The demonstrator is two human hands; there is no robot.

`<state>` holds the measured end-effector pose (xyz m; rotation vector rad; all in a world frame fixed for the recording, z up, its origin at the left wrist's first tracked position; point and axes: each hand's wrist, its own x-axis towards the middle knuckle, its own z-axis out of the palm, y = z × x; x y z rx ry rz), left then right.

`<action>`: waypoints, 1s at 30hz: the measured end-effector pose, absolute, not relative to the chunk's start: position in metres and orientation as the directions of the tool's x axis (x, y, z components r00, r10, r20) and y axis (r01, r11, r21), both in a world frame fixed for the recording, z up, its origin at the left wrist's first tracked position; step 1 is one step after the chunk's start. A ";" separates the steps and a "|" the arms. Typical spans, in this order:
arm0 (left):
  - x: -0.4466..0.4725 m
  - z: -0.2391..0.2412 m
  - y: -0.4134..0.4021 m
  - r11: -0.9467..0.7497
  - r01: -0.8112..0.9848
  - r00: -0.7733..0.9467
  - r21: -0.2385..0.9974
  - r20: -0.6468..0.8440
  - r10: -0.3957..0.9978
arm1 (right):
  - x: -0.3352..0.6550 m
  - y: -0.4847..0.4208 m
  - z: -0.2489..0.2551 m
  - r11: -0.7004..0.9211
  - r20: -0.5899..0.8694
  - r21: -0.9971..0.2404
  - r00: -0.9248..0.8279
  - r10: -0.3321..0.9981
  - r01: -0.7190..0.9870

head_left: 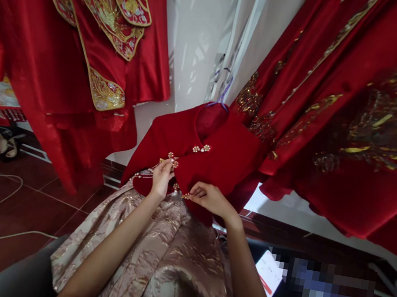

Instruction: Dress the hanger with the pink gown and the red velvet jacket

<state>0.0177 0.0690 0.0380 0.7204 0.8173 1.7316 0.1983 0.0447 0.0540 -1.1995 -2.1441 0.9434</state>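
A red velvet jacket with pearl and gold knot buttons hangs on a hanger in front of me, over a pinkish gold brocade skirt. My left hand pinches the jacket's front flap at a gold button near the left side. My right hand pinches a small gold button loop at the jacket's lower edge. Both hands have their fingers closed on the fastenings.
Red embroidered gowns hang at the left and at the right. A white wall stands behind. A white cable lies on the dark red floor. A paper slip and blurred items lie at the lower right.
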 end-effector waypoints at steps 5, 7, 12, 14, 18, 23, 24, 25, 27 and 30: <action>0.019 0.042 0.068 -0.221 -0.556 -0.240 0.801 0.100 0.966 | 0.199 0.044 0.055 0.367 0.087 -0.764 -0.479 0.874 0.530; 0.020 0.041 0.069 -0.241 -0.506 -0.279 0.829 0.107 0.954 | 0.199 0.044 0.055 0.367 0.087 -0.766 -0.481 0.873 0.528; 0.022 0.045 0.067 -0.207 -0.508 -0.275 0.836 0.070 0.959 | 0.199 0.045 0.056 0.372 0.095 -0.771 -0.485 0.869 0.517; 0.023 0.051 0.064 -0.139 -0.552 -0.158 0.822 0.061 0.986 | 0.201 0.045 0.056 0.367 0.086 -0.770 -0.485 0.870 0.522; 0.027 0.073 0.065 -0.118 -0.479 0.043 0.870 0.157 0.987 | 0.204 0.045 0.057 0.335 0.034 -0.782 -0.501 0.865 0.525; 0.032 0.102 0.080 -0.568 0.001 -0.015 0.823 0.568 0.823 | 0.209 0.043 0.059 0.319 0.000 -0.778 -0.507 0.862 0.541; 0.032 0.107 0.082 -0.617 0.140 0.001 0.774 0.623 0.782 | 0.210 0.042 0.060 0.317 -0.003 -0.777 -0.508 0.862 0.544; 0.031 0.112 0.084 -0.649 0.282 0.032 0.707 0.669 0.743 | 0.211 0.042 0.060 0.316 -0.006 -0.777 -0.507 0.862 0.545; 0.028 0.119 0.085 -0.669 0.533 0.122 0.517 0.736 0.666 | 0.213 0.042 0.061 0.315 -0.006 -0.776 -0.505 0.863 0.547; 0.026 0.128 0.085 -0.674 0.703 0.285 0.229 0.777 0.562 | 0.215 0.043 0.061 0.314 -0.009 -0.771 -0.503 0.864 0.554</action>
